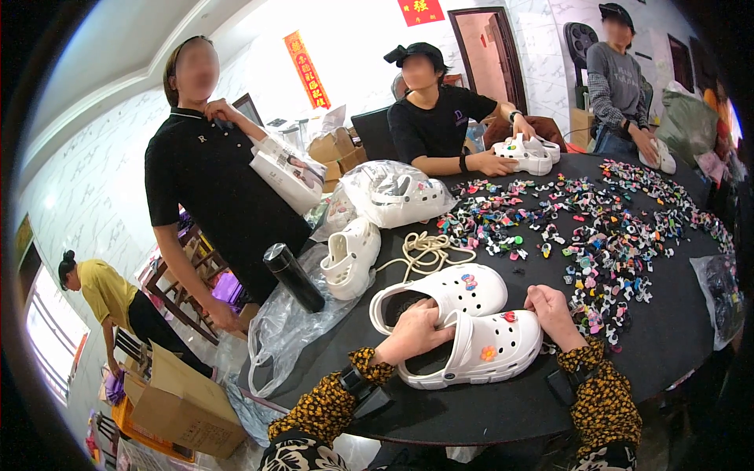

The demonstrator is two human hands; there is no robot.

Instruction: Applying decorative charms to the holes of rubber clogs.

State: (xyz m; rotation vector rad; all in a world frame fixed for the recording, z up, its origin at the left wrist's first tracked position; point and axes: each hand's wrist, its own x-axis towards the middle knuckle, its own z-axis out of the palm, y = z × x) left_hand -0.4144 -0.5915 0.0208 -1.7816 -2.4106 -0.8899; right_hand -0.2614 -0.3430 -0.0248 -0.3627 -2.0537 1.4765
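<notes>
Two white clogs lie side by side on the dark table in front of me. The nearer clog [514, 363] carries an orange flower charm [488, 353] and a red charm [509, 316]. On the farther clog [440, 290] is a blue and red charm [470, 282]. My left hand [415, 334] is closed on the nearer clog at its foot opening, with some fingers hidden inside. By that clog's toe, my right hand [552, 310] has its fingers curled and pinched together; whatever is between them is hidden.
Loose colourful charms [605, 243] spread over the table's right side. Beyond the clogs lie a cream cord [428, 255], another white clog [351, 259], a black bottle [294, 279] and bagged clogs [400, 196]. Two people handle clogs across the table; another stands left with a white bag [287, 173].
</notes>
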